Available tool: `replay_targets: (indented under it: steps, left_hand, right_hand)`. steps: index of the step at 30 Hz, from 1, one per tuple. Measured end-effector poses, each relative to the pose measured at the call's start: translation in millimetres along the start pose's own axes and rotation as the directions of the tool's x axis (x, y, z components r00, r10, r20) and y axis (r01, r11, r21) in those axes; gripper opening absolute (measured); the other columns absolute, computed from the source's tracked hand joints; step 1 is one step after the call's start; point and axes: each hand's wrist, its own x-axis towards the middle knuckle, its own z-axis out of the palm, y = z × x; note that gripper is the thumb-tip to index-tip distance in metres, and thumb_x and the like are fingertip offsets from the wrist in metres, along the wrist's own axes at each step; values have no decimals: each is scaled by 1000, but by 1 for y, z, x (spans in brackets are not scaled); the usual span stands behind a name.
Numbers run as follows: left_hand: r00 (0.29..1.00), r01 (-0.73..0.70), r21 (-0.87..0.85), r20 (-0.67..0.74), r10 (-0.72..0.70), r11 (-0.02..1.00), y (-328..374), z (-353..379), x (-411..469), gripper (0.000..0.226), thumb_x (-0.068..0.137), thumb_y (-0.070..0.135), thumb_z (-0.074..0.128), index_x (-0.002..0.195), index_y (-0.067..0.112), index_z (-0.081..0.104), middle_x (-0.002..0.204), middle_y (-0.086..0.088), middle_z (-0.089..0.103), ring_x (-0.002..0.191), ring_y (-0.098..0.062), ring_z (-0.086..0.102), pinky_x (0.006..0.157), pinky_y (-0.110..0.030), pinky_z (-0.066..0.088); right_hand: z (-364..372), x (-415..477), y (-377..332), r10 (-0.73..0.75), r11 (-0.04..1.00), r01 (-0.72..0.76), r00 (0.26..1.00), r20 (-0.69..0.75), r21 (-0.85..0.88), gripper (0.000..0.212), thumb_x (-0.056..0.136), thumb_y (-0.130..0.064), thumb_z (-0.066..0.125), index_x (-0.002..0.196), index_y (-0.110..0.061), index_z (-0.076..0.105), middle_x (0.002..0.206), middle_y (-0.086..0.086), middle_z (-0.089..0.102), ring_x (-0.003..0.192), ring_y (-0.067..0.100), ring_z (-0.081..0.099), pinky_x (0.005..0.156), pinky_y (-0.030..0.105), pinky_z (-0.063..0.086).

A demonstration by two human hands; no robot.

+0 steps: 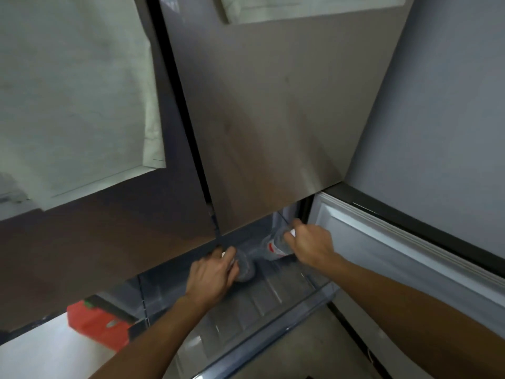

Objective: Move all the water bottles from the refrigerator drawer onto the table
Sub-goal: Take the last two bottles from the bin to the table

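The clear plastic refrigerator drawer (273, 296) is pulled out below the closed upper doors. My left hand (211, 277) grips a clear water bottle (244, 266) by its neck at the drawer's back; the bottle is blurred and partly hidden by my fingers. My right hand (308, 246) grips a second clear water bottle (274, 247) with a red and white label, tilted, near the drawer's back right corner. Both bottles are inside the drawer.
The lower refrigerator door (396, 242) stands open to the right of the drawer. The grey upper door (273, 119) overhangs the drawer's back. A red box (98, 324) sits on a white surface at the lower left. Pale cloth hangs at the upper left.
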Motion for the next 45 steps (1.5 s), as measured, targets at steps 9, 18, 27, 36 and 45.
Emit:
replay_targets:
  steps: [9, 18, 27, 36, 45]
  left_hand:
    - [987, 146, 51, -75, -142, 988, 23, -26, -29, 23, 87, 47, 37, 83, 24, 39, 65, -1, 58, 39, -23, 53, 36, -25, 31]
    - [812, 527, -6, -292, -505, 850, 48, -118, -114, 33, 93, 49, 41, 88, 19, 51, 82, -8, 69, 61, -18, 55, 54, -24, 33]
    - [539, 793, 49, -519, -663, 607, 66, -214, -273, 47, 85, 56, 32, 84, 15, 57, 68, -10, 67, 56, -32, 61, 50, -32, 45]
    - [267, 963, 89, -452, -851, 255, 104, -252, -557, 47, 85, 61, 30, 85, 23, 57, 69, 1, 65, 56, -20, 58, 55, -32, 51]
    - [-52, 988, 113, -422, -905, -109, 166, -294, -816, 27, 91, 50, 47, 86, 24, 54, 72, 2, 64, 62, -19, 59, 55, -30, 44]
  right_hand:
    - [-28, -13, -5, -279, 960, 277, 958, -59, -38, 41, 95, -48, 41, 113, -14, 54, 98, 12, 69, 89, 30, 64, 67, 32, 40]
    - [-92, -52, -62, -616, 725, 678, 716, -328, 119, 33, 87, -50, 51, 93, -19, 61, 76, 4, 69, 70, 29, 63, 59, 31, 37]
    - [-105, -160, -186, -838, 383, 912, 411, -360, 149, 41, 78, -57, 38, 69, -21, 53, 63, 6, 63, 56, 28, 58, 54, 32, 47]
    - [-29, -381, -317, -982, 64, 991, 84, -169, 120, 47, 82, -58, 38, 89, -19, 62, 75, 9, 66, 67, 27, 59, 62, 34, 49]
    - [22, -635, -420, -978, -206, 943, -189, -88, 260, 41, 90, -56, 44, 96, -20, 62, 86, 2, 68, 66, 15, 52, 61, 27, 39]
